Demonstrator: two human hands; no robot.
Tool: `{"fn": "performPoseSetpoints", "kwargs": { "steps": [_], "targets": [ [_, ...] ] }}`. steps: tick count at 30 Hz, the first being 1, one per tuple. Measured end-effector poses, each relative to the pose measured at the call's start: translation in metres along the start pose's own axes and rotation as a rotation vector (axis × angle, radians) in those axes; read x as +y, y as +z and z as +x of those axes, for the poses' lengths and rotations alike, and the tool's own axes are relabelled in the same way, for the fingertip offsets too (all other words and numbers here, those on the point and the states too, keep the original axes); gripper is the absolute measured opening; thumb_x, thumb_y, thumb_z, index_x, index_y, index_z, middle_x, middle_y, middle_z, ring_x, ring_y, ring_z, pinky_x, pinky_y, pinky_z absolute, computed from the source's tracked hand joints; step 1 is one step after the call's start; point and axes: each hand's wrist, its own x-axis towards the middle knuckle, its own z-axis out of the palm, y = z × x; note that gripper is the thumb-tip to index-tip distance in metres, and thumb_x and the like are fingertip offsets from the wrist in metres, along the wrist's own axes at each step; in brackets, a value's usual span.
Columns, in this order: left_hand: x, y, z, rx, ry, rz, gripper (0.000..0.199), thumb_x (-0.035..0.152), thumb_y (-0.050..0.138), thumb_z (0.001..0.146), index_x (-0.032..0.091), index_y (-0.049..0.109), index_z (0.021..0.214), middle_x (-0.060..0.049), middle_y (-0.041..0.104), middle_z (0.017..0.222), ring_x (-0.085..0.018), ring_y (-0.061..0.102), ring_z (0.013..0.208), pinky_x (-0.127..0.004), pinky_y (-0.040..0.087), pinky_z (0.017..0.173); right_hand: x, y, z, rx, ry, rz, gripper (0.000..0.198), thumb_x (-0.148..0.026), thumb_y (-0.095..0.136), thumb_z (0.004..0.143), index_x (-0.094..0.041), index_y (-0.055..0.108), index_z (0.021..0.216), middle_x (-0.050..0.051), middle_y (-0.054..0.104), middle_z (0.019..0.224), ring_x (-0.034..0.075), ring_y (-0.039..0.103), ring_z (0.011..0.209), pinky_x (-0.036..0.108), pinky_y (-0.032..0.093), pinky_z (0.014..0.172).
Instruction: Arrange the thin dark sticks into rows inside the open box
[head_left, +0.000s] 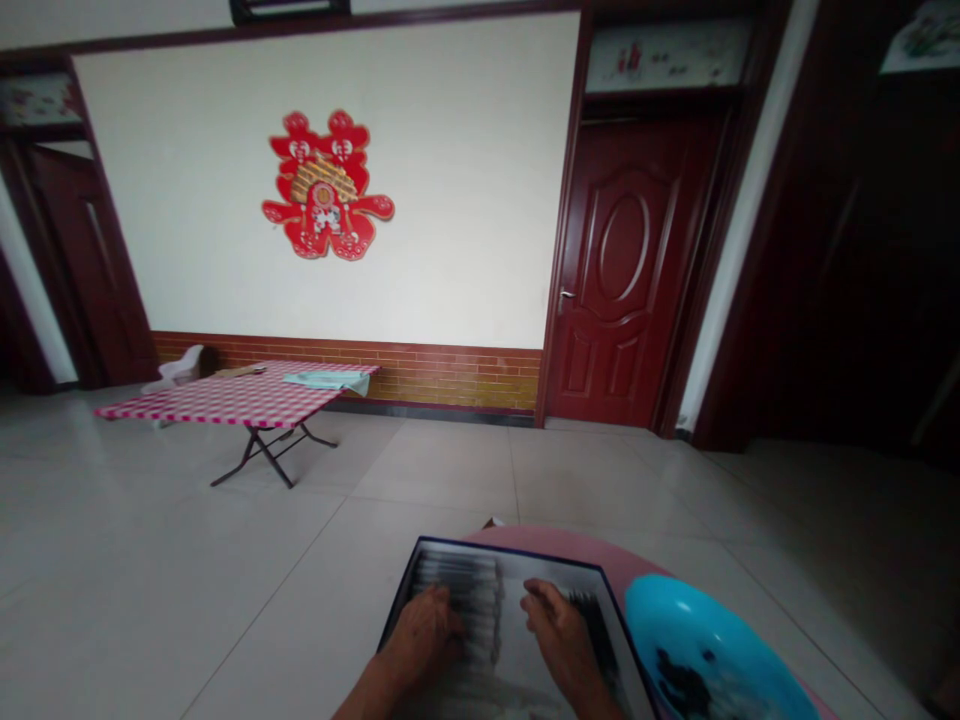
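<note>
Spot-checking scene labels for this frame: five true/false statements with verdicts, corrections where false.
1. The left hand and right hand are both over the shallow tray. True.
2. The basin beside the tray is yellow. False: the basin is blue.
3. A checked cloth covers the folding table. True.
4. The oval-panelled door stands wide open. False: that door is shut.
5. The red decoration hangs on the pale wall. True.
</note>
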Motion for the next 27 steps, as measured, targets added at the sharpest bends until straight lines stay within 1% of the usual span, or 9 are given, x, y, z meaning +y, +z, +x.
{"fn": "performPoseSetpoints", "kwargs": {
  "steps": [2, 4, 7, 9, 11, 14, 18, 22, 27],
  "targets": [
    [-0.001, 0.002, -0.002, -0.021, 0.014, 0.027, 0.013, 0.012, 0.060, 0.075, 0.021, 0.069, 0.075, -0.004, 0.066, 0.088, -0.022, 0.059, 0.090, -0.033, 0.045, 0.085, -0.001, 0.000, -0.001, -0.011, -0.015, -0.010, 0.030, -0.043, 0.062, 0.066, -0.022, 0.073, 0.084, 0.008, 0.075, 0.082, 0.028, 0.067, 0.079, 0.037, 0.049, 0.073],
    [-0.001, 0.002, -0.003, -0.048, 0.028, 0.045, 0.014, 0.011, 0.058, 0.076, 0.021, 0.068, 0.078, -0.004, 0.065, 0.090, -0.021, 0.059, 0.092, -0.032, 0.045, 0.086, -0.002, 0.000, -0.002, -0.052, -0.046, -0.040, 0.027, -0.040, 0.062, 0.067, -0.021, 0.074, 0.082, 0.008, 0.075, 0.082, 0.028, 0.066, 0.078, 0.036, 0.049, 0.073],
    [-0.002, 0.002, -0.003, -0.053, 0.009, 0.068, 0.016, 0.011, 0.059, 0.075, 0.019, 0.066, 0.087, -0.005, 0.064, 0.095, -0.022, 0.058, 0.096, -0.032, 0.044, 0.088, -0.001, -0.002, -0.005, -0.211, -0.110, -0.175, 0.019, -0.030, 0.058, 0.068, -0.020, 0.074, 0.071, 0.006, 0.074, 0.073, 0.025, 0.065, 0.073, 0.033, 0.046, 0.069],
    [-0.002, 0.002, -0.003, -0.074, -0.014, 0.089, 0.018, 0.012, 0.060, 0.076, 0.017, 0.064, 0.092, -0.007, 0.064, 0.099, -0.022, 0.058, 0.098, -0.033, 0.044, 0.090, 0.000, -0.003, -0.009, -0.344, -0.143, -0.293, 0.020, -0.022, 0.055, 0.066, -0.021, 0.074, 0.067, 0.005, 0.073, 0.070, 0.023, 0.064, 0.071, 0.031, 0.045, 0.068],
    [-0.002, 0.002, -0.002, -0.112, -0.033, 0.110, 0.017, 0.012, 0.058, 0.078, 0.016, 0.063, 0.094, -0.008, 0.064, 0.102, -0.023, 0.058, 0.101, -0.034, 0.043, 0.092, 0.000, -0.004, -0.014, -0.463, -0.168, -0.388, 0.026, -0.016, 0.052, 0.065, -0.022, 0.076, 0.070, 0.004, 0.075, 0.075, 0.022, 0.065, 0.074, 0.029, 0.044, 0.071],
    [-0.001, 0.001, -0.001, -0.159, -0.057, 0.123, 0.017, 0.013, 0.055, 0.081, 0.016, 0.065, 0.095, -0.010, 0.065, 0.104, -0.023, 0.058, 0.102, -0.035, 0.042, 0.094, -0.005, -0.007, -0.024, -0.565, -0.183, -0.541, 0.034, -0.011, 0.048, 0.065, -0.021, 0.077, 0.079, 0.006, 0.076, 0.086, 0.021, 0.067, 0.083, 0.027, 0.044, 0.076],
    [0.002, 0.001, 0.000, -0.176, -0.079, 0.127, 0.018, 0.016, 0.052, 0.085, 0.015, 0.067, 0.095, -0.011, 0.066, 0.105, -0.025, 0.060, 0.102, -0.036, 0.044, 0.092, -0.016, -0.011, -0.036, -0.572, -0.102, -0.726, 0.032, -0.012, 0.048, 0.071, -0.019, 0.075, 0.087, 0.008, 0.074, 0.093, 0.019, 0.066, 0.086, 0.024, 0.044, 0.075],
    [0.004, -0.001, -0.001, -0.186, -0.080, 0.120, 0.019, 0.015, 0.050, 0.085, 0.016, 0.068, 0.089, -0.010, 0.068, 0.100, -0.024, 0.062, 0.098, -0.035, 0.046, 0.088, -0.026, -0.015, -0.043, -0.554, -0.070, -0.764, 0.032, -0.011, 0.047, 0.072, -0.020, 0.071, 0.091, 0.006, 0.071, 0.100, 0.018, 0.065, 0.090, 0.023, 0.044, 0.076],
    [0.003, -0.002, -0.002, -0.176, -0.083, 0.105, 0.017, 0.016, 0.051, 0.085, 0.016, 0.068, 0.089, -0.011, 0.068, 0.099, -0.025, 0.062, 0.097, -0.034, 0.047, 0.085, -0.026, -0.017, -0.045, -0.558, -0.040, -0.775, 0.036, -0.007, 0.044, 0.070, -0.022, 0.069, 0.091, 0.005, 0.070, 0.098, 0.016, 0.065, 0.088, 0.022, 0.043, 0.075]
  ]
}}
